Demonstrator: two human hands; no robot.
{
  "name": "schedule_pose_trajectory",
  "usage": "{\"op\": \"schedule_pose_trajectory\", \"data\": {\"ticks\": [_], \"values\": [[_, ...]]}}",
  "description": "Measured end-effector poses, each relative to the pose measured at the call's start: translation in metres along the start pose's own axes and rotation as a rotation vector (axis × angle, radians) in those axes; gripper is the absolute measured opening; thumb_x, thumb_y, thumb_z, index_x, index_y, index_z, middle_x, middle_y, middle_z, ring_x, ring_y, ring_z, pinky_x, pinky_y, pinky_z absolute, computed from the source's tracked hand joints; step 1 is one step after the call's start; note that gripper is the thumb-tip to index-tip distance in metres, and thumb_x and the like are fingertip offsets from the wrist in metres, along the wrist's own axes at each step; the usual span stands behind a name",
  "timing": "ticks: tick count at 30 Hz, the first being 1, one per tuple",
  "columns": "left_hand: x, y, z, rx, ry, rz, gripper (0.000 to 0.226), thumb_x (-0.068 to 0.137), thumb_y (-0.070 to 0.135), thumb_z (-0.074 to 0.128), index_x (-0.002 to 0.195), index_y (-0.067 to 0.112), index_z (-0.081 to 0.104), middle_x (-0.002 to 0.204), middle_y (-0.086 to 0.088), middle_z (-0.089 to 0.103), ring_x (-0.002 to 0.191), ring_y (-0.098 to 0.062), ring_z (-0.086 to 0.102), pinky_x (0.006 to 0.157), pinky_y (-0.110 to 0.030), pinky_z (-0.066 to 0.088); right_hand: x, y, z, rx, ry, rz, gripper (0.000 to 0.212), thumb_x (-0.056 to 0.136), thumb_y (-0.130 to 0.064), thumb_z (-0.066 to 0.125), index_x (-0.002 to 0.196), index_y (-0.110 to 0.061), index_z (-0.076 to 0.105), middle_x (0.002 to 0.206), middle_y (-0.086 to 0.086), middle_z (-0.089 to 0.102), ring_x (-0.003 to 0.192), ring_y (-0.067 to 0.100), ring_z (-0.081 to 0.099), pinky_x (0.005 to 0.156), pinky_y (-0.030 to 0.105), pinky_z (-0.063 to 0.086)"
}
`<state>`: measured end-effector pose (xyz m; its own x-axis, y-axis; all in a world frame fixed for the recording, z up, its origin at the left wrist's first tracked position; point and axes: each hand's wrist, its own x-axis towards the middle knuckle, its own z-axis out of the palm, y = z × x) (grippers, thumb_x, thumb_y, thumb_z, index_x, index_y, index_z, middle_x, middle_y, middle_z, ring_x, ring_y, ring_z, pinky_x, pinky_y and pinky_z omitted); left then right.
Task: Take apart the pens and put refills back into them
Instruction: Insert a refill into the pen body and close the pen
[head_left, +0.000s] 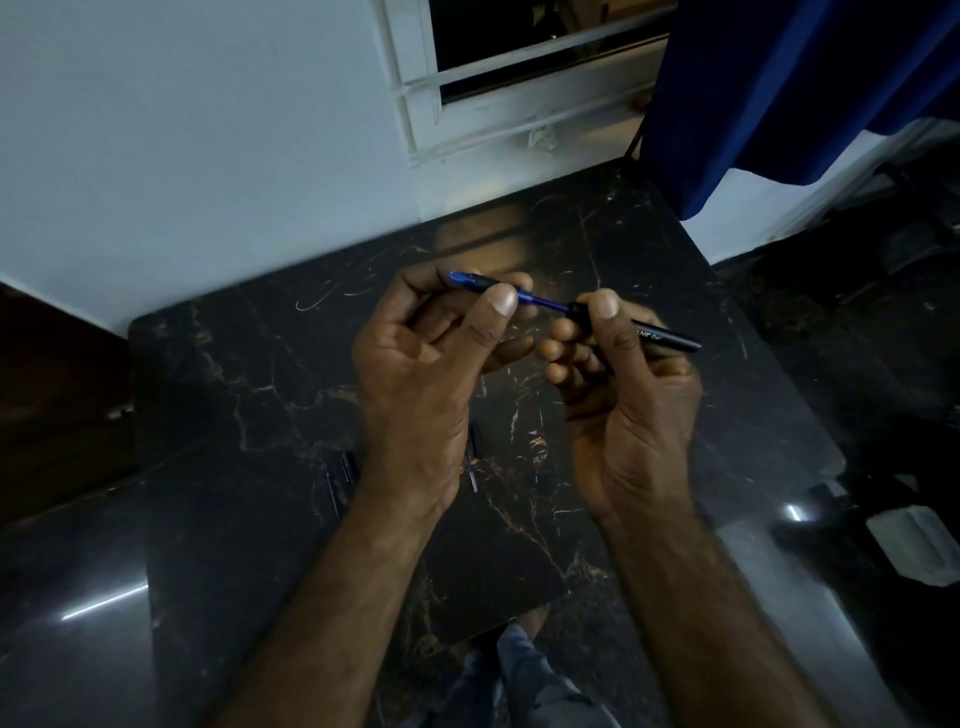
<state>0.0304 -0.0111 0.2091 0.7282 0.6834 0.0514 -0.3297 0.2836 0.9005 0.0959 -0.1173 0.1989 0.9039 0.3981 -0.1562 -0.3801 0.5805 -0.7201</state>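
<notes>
Dim room: pale wall (182, 130), window (519, 78), blue curtain (779, 88).

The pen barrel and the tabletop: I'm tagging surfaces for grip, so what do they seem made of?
Pen barrel: probably matte black plastic, with dull sheen and pale printed lettering. Tabletop: glossy dark marble or a marble-look slab, with golden veins and reflections.

A single wide-angle camera sits on the person's head and looks forward and steeply down onto a dark marble table (249, 395), close enough that both forearms enter from 6 o'clock and fill the lower half of the view. The left hand (415, 374) and right hand (628, 395) meet near the centre, with a pale wall (208, 130) and window frame (498, 93) towards 12 o'clock and a blue curtain (789, 88) at 1 to 2 o'clock. Edges bend and blur with the lens; there is no second view to overlap with.
</notes>
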Motion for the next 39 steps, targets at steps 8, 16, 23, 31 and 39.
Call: {"op": "schedule_pose_trajectory", "data": {"ticks": [8, 16, 23, 31, 39], "values": [[-0.005, -0.011, 0.002, 0.032, 0.015, -0.074, 0.017, 0.089, 0.014, 0.082, 0.101, 0.025, 0.076, 0.108, -0.012, 0.082, 0.096, -0.028, 0.080, 0.082, -0.040, 0.065, 0.000, 0.005, 0.000, 0.001, -0.069, 0.055, 0.013, 0.088, -0.019, 0.073, 0.095, -0.008, 0.071, 0.067, 0.002, 0.061, 0.056, 0.010, 0.058, 0.047, 0.023, 0.048], [-0.005, -0.010, -0.005, 0.073, -0.022, -0.050, 0.015, 0.090, 0.014, 0.081, 0.103, 0.021, 0.077, 0.108, -0.011, 0.082, 0.093, -0.027, 0.079, 0.074, -0.038, 0.064, 0.000, 0.006, -0.007, 0.053, -0.184, 0.102, 0.017, 0.096, -0.012, 0.066, 0.107, 0.001, 0.066, 0.072, 0.003, 0.063, 0.061, 0.011, 0.060, 0.053, 0.023, 0.051], [-0.007, -0.008, -0.008, 0.106, -0.083, -0.034, 0.016, 0.091, 0.008, 0.079, 0.106, 0.013, 0.077, 0.099, -0.004, 0.083, 0.089, -0.019, 0.081, 0.074, -0.032, 0.065, -0.001, 0.002, -0.009, 0.065, -0.200, 0.083, 0.010, 0.095, -0.012, 0.065, 0.099, -0.007, 0.073, 0.072, 0.001, 0.066, 0.063, 0.010, 0.062, 0.053, 0.023, 0.052], [-0.008, -0.012, -0.003, 0.124, -0.046, 0.011, 0.012, 0.096, 0.005, 0.078, 0.106, 0.011, 0.080, 0.093, -0.007, 0.083, 0.080, -0.020, 0.080, 0.066, -0.032, 0.065, 0.001, -0.003, -0.015, -0.003, -0.249, 0.029, 0.014, 0.093, -0.009, 0.069, 0.105, -0.002, 0.069, 0.078, 0.007, 0.068, 0.068, 0.016, 0.065, 0.055, 0.026, 0.053], [-0.012, -0.013, -0.010, 0.128, -0.150, 0.022, 0.016, 0.101, 0.005, 0.072, 0.114, 0.011, 0.077, 0.094, -0.005, 0.081, 0.082, -0.018, 0.078, 0.068, -0.031, 0.063, -0.001, -0.003, -0.016, -0.016, -0.303, 0.009, 0.012, 0.095, -0.003, 0.066, 0.106, -0.002, 0.072, 0.081, 0.010, 0.070, 0.072, 0.019, 0.067, 0.058, 0.027, 0.055]]}}
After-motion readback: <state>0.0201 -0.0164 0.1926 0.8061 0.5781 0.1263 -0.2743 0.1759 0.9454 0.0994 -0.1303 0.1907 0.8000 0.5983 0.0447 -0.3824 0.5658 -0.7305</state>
